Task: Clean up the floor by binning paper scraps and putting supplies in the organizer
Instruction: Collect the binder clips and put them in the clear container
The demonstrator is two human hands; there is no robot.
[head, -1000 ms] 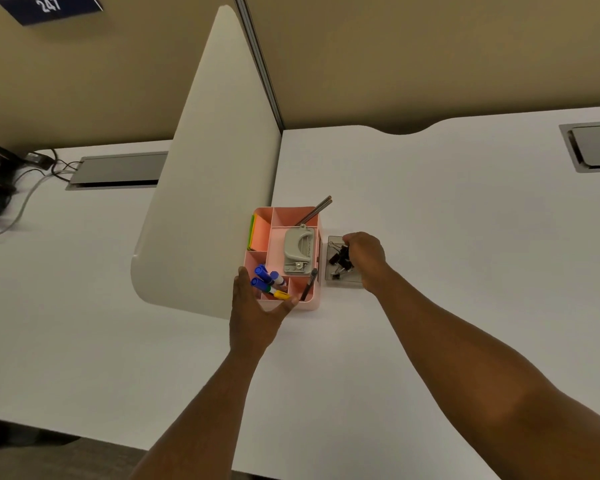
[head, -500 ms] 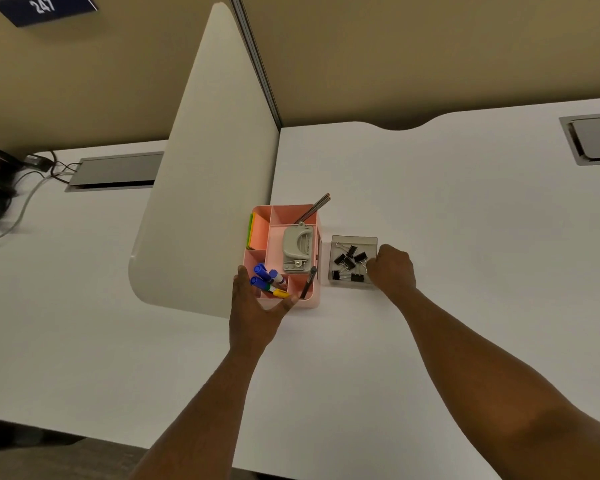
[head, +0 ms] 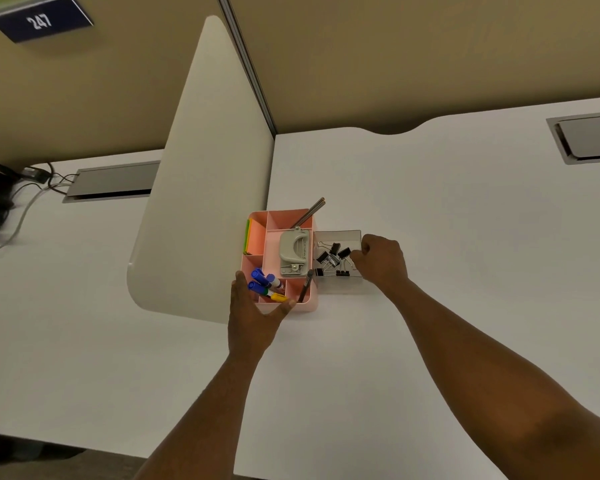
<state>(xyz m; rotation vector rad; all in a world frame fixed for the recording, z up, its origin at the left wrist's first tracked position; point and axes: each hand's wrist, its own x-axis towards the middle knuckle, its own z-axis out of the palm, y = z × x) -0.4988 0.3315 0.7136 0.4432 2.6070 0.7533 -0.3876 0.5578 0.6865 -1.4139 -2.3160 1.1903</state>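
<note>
A pink organizer (head: 281, 213) stands on the white desk (head: 447, 216). It holds a grey hole punch (head: 293, 252), blue-capped markers (head: 262, 280), pencils (head: 309, 213), a dark pen (head: 305, 289) and coloured sticky notes (head: 248, 237). My left hand (head: 253, 317) grips its near edge, thumb and fingers around the front wall. A clear box (head: 340, 234) of black binder clips (head: 333, 259) sits touching the organizer's right side. My right hand (head: 381, 259) is curled on the box's right wall.
A cream divider panel (head: 201, 185) rises just left of the organizer. Metal cable flaps are set into the desk at the far right (head: 589, 136) and behind the panel (head: 111, 181). Cables and dark gear (head: 0, 202) lie at the far left.
My right hand came off the top of the clip box, went to its right side, and the box now sits against the organizer. My left hand has stayed on the organizer.
</note>
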